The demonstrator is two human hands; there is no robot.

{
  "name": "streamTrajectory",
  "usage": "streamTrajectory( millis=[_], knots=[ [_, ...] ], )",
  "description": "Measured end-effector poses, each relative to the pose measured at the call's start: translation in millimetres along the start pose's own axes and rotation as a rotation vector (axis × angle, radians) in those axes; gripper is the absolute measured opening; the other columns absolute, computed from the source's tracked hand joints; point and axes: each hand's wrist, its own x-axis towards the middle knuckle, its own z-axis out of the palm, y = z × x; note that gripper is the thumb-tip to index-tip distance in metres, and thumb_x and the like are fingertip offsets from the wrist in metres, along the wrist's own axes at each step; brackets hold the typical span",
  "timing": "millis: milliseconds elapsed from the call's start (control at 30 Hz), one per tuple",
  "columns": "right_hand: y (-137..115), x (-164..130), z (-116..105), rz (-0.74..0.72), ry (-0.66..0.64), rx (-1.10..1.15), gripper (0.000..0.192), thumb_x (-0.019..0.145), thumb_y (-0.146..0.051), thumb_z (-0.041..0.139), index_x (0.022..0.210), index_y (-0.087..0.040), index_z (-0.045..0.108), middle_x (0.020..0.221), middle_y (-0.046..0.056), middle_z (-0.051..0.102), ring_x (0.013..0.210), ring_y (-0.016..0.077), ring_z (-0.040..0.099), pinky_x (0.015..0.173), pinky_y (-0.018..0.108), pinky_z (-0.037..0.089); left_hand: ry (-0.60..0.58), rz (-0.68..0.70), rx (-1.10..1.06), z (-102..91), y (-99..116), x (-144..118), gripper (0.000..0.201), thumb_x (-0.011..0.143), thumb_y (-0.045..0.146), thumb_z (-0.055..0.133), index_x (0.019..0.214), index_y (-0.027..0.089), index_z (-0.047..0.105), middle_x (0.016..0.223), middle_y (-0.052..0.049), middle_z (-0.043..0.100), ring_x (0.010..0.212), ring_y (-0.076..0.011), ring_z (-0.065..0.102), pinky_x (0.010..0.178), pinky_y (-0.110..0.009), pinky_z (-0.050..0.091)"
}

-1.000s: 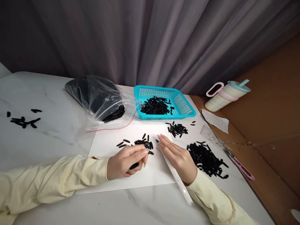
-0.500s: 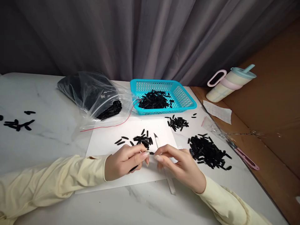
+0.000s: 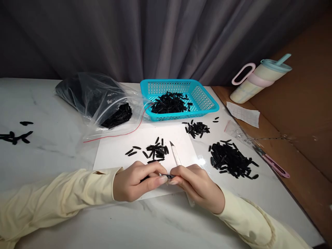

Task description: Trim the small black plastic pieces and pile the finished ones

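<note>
Between the fingertips of my left hand [image 3: 140,181] and my right hand [image 3: 198,185], a small, slender black piece [image 3: 169,176] is pinched at both ends. Another bit of black shows under my left fingers, mostly hidden. Both hands are low over a white sheet [image 3: 109,152]. Just beyond them lies a loose heap of similar black pieces [image 3: 158,151], several strewn to its left. A white-handled tool with a dark pointed tip [image 3: 176,155] rests on the sheet, partly covered by my right hand.
A blue basket [image 3: 207,110] holds black pieces; an open clear bag [image 3: 88,100] of them lies to its left. More piles sit at right [image 3: 230,159], [image 3: 197,129] and far left. Pink-handled scissors [image 3: 276,166], a paper slip [image 3: 243,114] and a tumbler [image 3: 255,84] line the right edge.
My right fingers have closed in on the black piece and now meet my left fingertips around it. The view has shifted slightly, with the table things appearing higher.
</note>
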Motion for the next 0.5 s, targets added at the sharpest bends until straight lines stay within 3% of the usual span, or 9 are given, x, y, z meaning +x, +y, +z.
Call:
streamTrajectory(
  millis=[167,500],
  knots=[
    [-1.0,1.5,2.4,-0.108,0.071,-0.101,0.029,0.098,-0.027,0.03,0.076,-0.018,0.047,0.052,-0.005,0.046,0.042,0.0079,0.034,0.043,0.018,0.029,0.029,-0.123,-0.091,0.8,4.7,0.5,0.021,0.089,0.03,0.036,0.08,0.017,0.051,0.05,0.007,0.038,0.045,-0.0074,0.032,0.047,-0.02,0.028],
    [-2.7,2.6,4.3,-0.15,0.105,-0.173,0.03,0.097,-0.022,0.031,0.075,-0.016,0.05,0.05,-0.005,0.041,0.043,0.0086,0.031,0.043,0.02,0.028,0.027,-0.235,-0.284,2.2,8.8,0.2,0.028,0.09,0.037,0.036,0.073,0.017,0.047,0.043,0.009,0.034,0.038,-0.0059,0.026,0.04,-0.021,0.023]
  ],
)
